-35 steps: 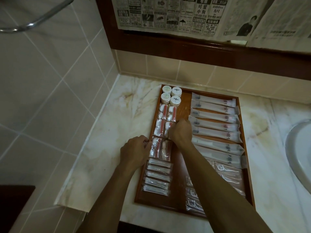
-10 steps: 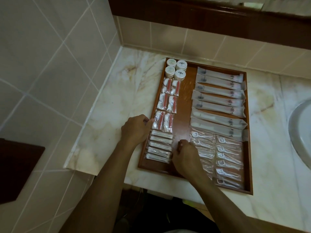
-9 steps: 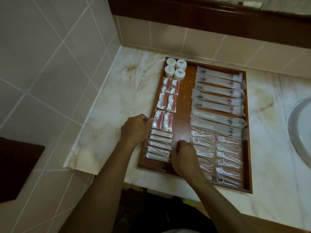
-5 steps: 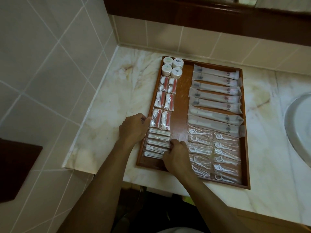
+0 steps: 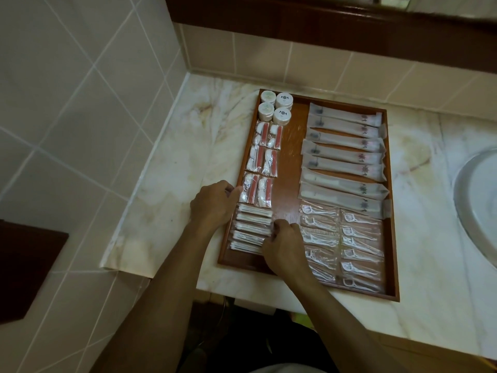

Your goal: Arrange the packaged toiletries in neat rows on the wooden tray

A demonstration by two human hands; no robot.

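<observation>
The wooden tray (image 5: 291,146) lies on a marble counter. It holds several white round jars (image 5: 274,107) at the back left, red-and-white packets (image 5: 262,160) below them, and a stack of small white packets (image 5: 251,227) at the front left. Long white sachets (image 5: 344,157) fill the right side, with clear floss-pick packets (image 5: 341,243) in front of them. My left hand (image 5: 213,204) rests curled against the tray's left rim beside the small packets. My right hand (image 5: 282,246) touches the right ends of those small packets with curled fingers.
The marble counter (image 5: 172,189) meets a tiled wall (image 5: 80,90) on the left and a tiled backsplash behind. A white sink basin (image 5: 478,211) sits at the right edge. A dark wooden frame (image 5: 322,25) runs above the backsplash.
My right hand moved from the red-and-white packets down to the front, then left from the floss packets onto the small white packets. The left hand stayed at the tray's left rim.
</observation>
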